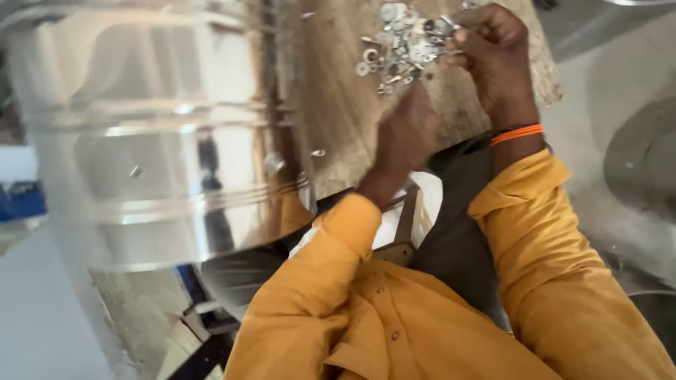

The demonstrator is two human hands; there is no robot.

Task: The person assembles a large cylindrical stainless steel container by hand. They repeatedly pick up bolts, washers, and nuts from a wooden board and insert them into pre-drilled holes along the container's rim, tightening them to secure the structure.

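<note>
Head view: small, shiny, perhaps metal washers [401, 39] under hands [493, 56].

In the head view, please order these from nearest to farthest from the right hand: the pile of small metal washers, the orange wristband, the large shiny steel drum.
From the right hand:
1. Pile of small metal washers, touching its fingers, just to its left on the wooden block.
2. Orange wristband, just below, on that hand's wrist.
3. Large shiny steel drum, far left.

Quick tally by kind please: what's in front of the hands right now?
Large shiny steel drum: 1
Wooden block: 1
Heap of small metal washers and rivets: 1, pieces too small and blurred to count
Orange wristband: 1
Hands: 2, left hand, right hand
Total: 6
</note>
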